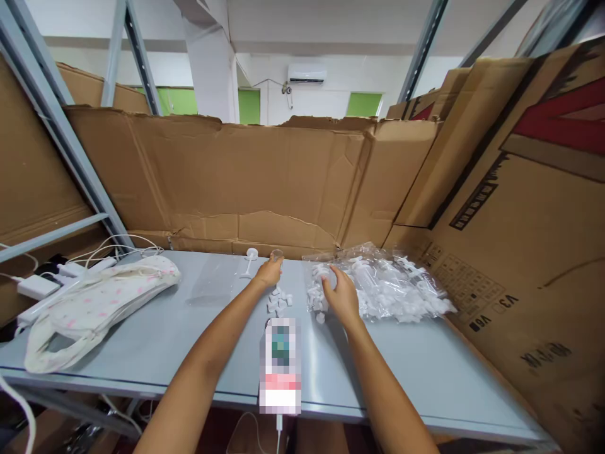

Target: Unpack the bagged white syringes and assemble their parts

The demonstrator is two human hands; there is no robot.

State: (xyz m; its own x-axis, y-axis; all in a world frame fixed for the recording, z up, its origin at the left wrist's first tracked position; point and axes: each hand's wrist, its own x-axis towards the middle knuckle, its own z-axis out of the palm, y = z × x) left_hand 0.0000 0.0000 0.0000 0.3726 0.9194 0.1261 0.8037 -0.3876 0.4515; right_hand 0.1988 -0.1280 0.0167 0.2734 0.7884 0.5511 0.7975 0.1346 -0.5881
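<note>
Clear piece (276,254) pinched in left hand (269,272), small white pieces (279,302) heaped just nearer, right hand (342,295) held with thumb and fingers apart by clear bags (385,290) on grey table (189,328).

- Fabric bag (108,309): along the table's (454,366) left edge
- Plastic sheet (212,280): left of centre, toward back edge
- Phone (280,366): at middle of front edge
- Small pieces (278,302): just behind phone
- Filled bags (397,290): toward back right corner
- Cardboard (283,176): behind back edge
</note>
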